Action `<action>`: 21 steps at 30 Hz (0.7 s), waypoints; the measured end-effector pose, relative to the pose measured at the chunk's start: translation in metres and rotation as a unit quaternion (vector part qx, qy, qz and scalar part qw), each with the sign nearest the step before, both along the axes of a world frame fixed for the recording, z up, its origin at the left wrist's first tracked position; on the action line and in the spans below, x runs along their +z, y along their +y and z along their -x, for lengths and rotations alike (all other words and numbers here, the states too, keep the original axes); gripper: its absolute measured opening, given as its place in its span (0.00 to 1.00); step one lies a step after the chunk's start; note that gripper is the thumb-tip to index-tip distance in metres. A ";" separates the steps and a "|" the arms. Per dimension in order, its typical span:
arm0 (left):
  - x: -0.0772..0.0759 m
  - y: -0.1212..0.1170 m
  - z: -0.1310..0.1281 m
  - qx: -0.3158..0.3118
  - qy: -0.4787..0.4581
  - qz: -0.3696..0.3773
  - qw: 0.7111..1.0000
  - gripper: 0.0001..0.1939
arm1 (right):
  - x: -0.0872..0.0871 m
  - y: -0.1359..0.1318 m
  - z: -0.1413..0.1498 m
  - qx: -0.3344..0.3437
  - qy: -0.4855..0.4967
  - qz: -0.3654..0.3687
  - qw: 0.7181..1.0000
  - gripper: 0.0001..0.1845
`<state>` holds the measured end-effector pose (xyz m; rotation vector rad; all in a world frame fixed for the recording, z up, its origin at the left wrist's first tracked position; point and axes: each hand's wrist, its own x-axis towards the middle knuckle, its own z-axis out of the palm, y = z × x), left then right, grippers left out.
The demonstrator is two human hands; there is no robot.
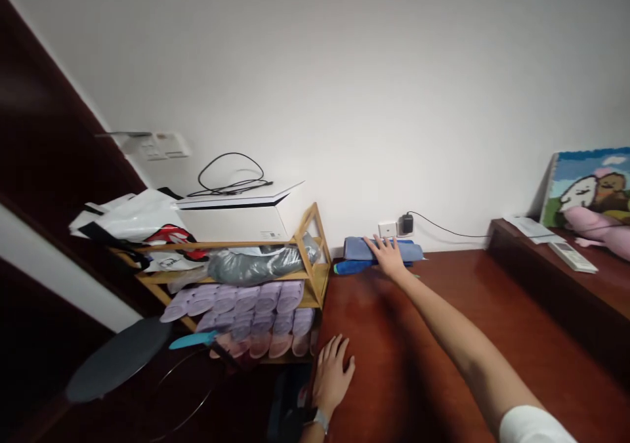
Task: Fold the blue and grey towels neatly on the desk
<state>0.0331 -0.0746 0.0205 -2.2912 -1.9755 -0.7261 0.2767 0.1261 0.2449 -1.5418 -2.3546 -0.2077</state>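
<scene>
My right hand (388, 258) reaches to the far edge of a reddish-brown wooden table (443, 325). Its fingers are spread over a folded or rolled blue-grey cloth (357, 249), apparently touching it. Just under that cloth lies a brighter blue cloth (350, 268) with a bit of green at its end. My left hand (333, 374) lies on the table's left edge, palm down, fingers stretched out and nothing held. A watch (321, 419) is on the left wrist.
Left of the table stands a wooden rack (315, 259) with lilac slippers (246, 298), a white box (241, 216) and a black cable (236, 187). A plugged-in black adapter (407, 223) sits behind the cloths. On the right ledge are a remote (572, 257) and pink plush toy (603, 230).
</scene>
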 end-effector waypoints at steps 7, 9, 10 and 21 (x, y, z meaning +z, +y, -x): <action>-0.002 -0.002 0.001 0.009 -0.005 0.022 1.000 0.26 | -0.157 -0.012 0.012 -0.014 0.038 0.087 0.995 0.35; -0.002 -0.002 0.001 0.011 -0.005 0.025 1.000 0.27 | -0.187 -0.021 -0.004 -0.025 0.049 0.103 0.993 0.32; -0.002 -0.002 0.002 0.013 -0.004 0.026 1.000 0.27 | -0.195 -0.021 -0.013 -0.031 0.054 0.112 0.992 0.31; -0.013 0.000 0.007 0.020 -0.001 0.032 0.999 0.28 | -0.155 0.069 -0.043 -0.169 0.098 0.128 0.972 0.26</action>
